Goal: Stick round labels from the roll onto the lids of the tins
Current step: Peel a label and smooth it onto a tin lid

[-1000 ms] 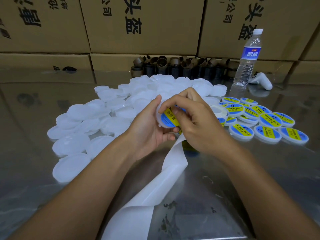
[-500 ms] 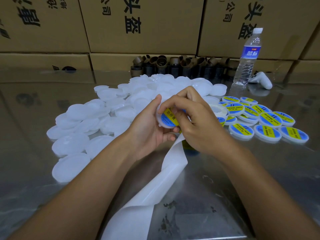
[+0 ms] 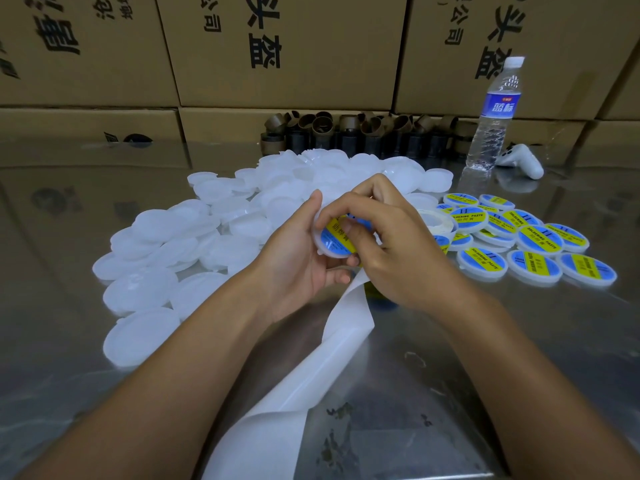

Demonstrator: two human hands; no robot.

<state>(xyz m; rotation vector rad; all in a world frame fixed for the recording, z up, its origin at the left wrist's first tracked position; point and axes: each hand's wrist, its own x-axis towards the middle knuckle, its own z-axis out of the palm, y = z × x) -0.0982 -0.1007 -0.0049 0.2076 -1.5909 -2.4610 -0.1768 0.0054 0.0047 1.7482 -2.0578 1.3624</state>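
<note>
My left hand [image 3: 298, 261] holds a white round lid [image 3: 334, 242] tilted toward me above the metal table. A blue and yellow round label covers its face. My right hand [image 3: 391, 247] rests its fingers and thumb on that label, pressing it against the lid. The label roll [image 3: 437, 221] lies just behind my right hand, partly hidden. Its empty white backing strip [image 3: 332, 355] trails down toward me. A heap of plain white lids [image 3: 194, 237] lies to the left. Several labelled lids [image 3: 533, 244] lie to the right.
A water bottle [image 3: 491, 112] stands at the back right beside a white controller [image 3: 521, 161]. Brown cardboard cores [image 3: 363, 133] line the back of the table. Stacked cardboard boxes [image 3: 284, 50] form a wall behind. The metal table [image 3: 519, 341] is reflective.
My right hand's fingers have shifted slightly across the label on the lid. Both hands stay in nearly the same place.
</note>
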